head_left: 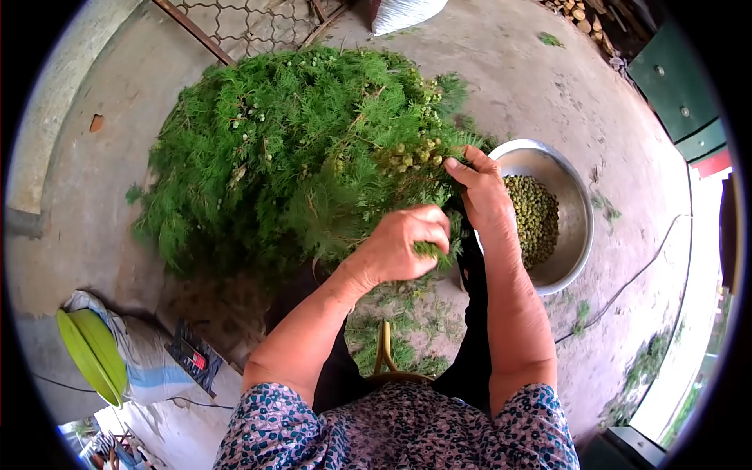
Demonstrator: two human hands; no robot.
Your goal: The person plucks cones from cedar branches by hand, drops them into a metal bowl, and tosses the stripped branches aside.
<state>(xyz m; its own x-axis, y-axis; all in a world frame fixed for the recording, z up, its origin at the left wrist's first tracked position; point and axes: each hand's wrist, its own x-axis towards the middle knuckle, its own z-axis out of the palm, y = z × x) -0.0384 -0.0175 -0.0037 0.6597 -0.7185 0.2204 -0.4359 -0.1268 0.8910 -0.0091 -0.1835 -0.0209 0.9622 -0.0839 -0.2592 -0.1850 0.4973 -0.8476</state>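
A large heap of feathery evergreen branches (258, 157) lies in front of me. My left hand (403, 241) is closed round a sprig of green foliage (425, 249), its fingers slightly blurred. Further up, my right hand (484, 188) pinches a cone-bearing branch, thumb and forefinger beside a cluster of small yellow-green cones (415, 155). Below and to the right of that hand stands a round metal basin (576, 235). Many loose green cones (533, 219) lie in it, partly hidden by my right forearm.
A lime-green round lid or basin (90, 356) leans by a sack (153, 364) at lower left. A white sack (403, 14) and a metal grille (251, 23) are at the top. Green drawers (674, 86) stand at right, and a cable (638, 274) crosses the floor.
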